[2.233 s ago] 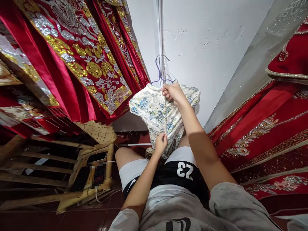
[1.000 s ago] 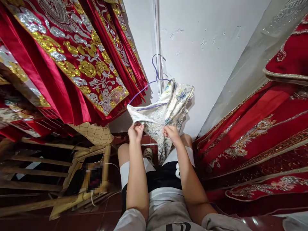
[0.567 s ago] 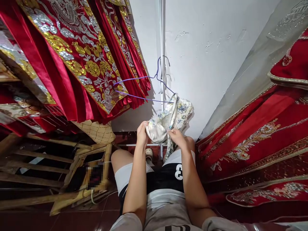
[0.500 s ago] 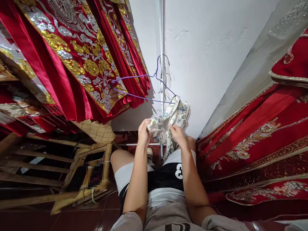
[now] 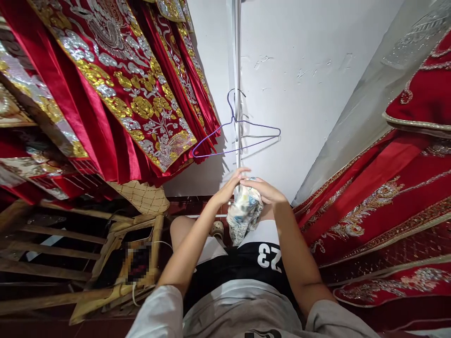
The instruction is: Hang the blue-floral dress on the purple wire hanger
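A small cream garment with a blue floral print (image 5: 244,212) is bunched up between both my hands, above my knees. My left hand (image 5: 230,185) presses it from the left with fingers curled over the top. From the right, my right hand (image 5: 265,189) covers it with bent fingers. Just above them a bare purple wire hanger (image 5: 235,136) hangs by its hook on a thin white pipe (image 5: 237,70) that runs down the white wall.
Red satin garments with gold and silver embroidery (image 5: 116,89) hang at the left, and more of them (image 5: 387,188) at the right. A bamboo chair (image 5: 116,263) with a woven item (image 5: 141,195) on it stands at the lower left. The floor is dark red tile.
The floral garment has come off the hanger and been gathered into a bundle between both hands. The hanger, which swung left, now hangs bare and nearly level.
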`<state>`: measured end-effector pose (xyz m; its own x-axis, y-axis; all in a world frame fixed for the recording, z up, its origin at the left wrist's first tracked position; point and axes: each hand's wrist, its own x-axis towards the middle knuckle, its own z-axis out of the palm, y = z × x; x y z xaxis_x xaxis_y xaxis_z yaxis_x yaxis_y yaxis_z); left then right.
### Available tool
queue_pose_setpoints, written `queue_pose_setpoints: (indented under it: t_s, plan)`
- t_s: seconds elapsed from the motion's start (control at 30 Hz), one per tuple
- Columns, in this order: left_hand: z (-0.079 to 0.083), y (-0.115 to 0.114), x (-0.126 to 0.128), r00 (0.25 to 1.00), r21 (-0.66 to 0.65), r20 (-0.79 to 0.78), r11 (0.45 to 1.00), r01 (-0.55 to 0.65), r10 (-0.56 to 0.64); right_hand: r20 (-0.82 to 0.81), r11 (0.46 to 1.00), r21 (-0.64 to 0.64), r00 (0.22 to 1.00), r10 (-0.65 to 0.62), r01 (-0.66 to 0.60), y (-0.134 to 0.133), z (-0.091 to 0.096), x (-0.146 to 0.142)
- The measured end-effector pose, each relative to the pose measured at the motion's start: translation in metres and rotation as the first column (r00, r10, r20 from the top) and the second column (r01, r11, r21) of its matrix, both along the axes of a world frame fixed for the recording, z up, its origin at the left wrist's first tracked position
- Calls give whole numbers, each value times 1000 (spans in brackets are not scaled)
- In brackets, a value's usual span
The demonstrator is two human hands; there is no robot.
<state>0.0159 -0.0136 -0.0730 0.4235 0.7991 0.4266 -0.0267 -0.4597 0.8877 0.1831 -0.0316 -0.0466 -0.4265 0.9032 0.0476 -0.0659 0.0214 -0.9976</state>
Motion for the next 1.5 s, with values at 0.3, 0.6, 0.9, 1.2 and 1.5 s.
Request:
queue_pose_setpoints:
  t_s: [0.3, 0.6, 0.9, 1.2, 1.5]
  plan:
    - [16, -12, -90, 410, 51, -908, 994, -101, 88, 299, 813, 560, 877, -375, 157, 85, 35, 43]
    - [51, 22, -156, 364, 307, -817, 871, -382, 448, 502, 709, 701, 657, -563, 73, 130, 21, 25]
    - [84, 30, -117, 733, 490, -320, 767, -414, 600, 471, 698, 716, 736, -486, 3, 70, 35, 50]
    - [128, 32, -108, 851, 103, -61, 851, -515, 522, 330, 534, 794, 531, -780, 291, 71, 51, 84]
    - [136, 61, -115, 781, 279, -47, 759, -588, 622, 229, 959, 245, 952, -201, 143, 84, 101, 139]
